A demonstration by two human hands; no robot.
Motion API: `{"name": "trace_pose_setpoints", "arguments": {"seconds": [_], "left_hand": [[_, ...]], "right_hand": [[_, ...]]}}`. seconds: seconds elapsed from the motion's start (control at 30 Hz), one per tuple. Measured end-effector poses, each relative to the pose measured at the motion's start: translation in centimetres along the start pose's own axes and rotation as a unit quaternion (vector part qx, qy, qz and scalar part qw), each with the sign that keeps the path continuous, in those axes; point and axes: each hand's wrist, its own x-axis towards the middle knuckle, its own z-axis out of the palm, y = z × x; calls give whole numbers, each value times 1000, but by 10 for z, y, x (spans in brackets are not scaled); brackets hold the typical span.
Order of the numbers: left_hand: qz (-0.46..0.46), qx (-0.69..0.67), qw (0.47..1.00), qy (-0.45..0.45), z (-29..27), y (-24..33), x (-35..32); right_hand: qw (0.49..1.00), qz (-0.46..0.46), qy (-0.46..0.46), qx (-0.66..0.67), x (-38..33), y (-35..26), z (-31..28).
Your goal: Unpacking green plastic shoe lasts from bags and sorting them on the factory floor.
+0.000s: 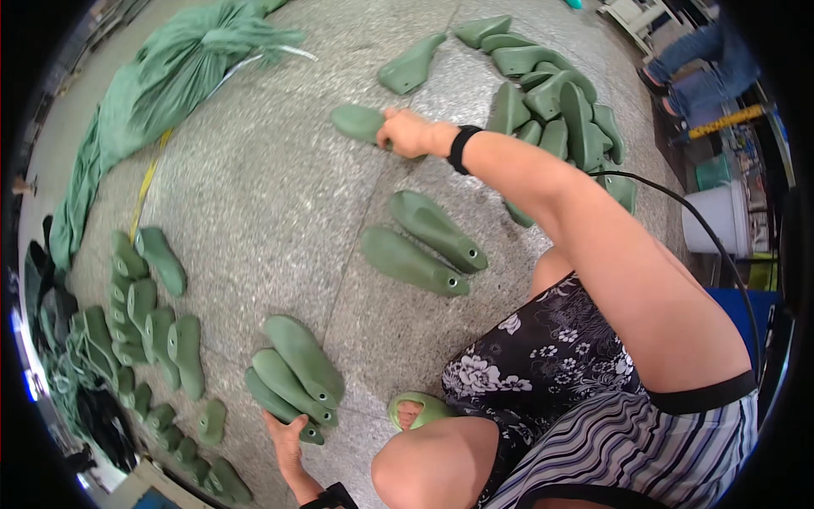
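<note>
Green plastic shoe lasts lie in groups on the grey floor. My right hand (407, 134), stretched far forward with a black band on the wrist, grips a shoe last (356, 123) by one end; part of that last is hidden behind the fingers. At the lower left my left hand (286, 433) is closed round the heel end of a shoe last (270, 394), the nearest of a small row. Two more lasts (303, 358) lie close beside it. Between my hands a pair of shoe lasts (415, 259) rests side by side, their heel holes toward me.
A heap of shoe lasts (560, 106) lies at the upper right, with a single last (411, 65) left of it. Several more (157, 331) stand along the left. Beyond is a green sack (161, 85). A white bucket (719, 216) and another person's legs (704, 72) are at the right.
</note>
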Motion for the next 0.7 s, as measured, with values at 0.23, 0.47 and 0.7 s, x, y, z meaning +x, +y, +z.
{"name": "trace_pose_setpoints", "arguments": {"seconds": [0.23, 0.47, 0.7], "left_hand": [[23, -65, 997, -44, 117, 62, 45], [12, -78, 984, -157, 214, 122, 47], [-141, 75, 951, -264, 247, 181, 73]], "right_hand": [[997, 28, 24, 63, 1, 1, 2], [993, -17, -50, 104, -79, 31, -45], [991, -63, 49, 107, -204, 103, -48]]}}
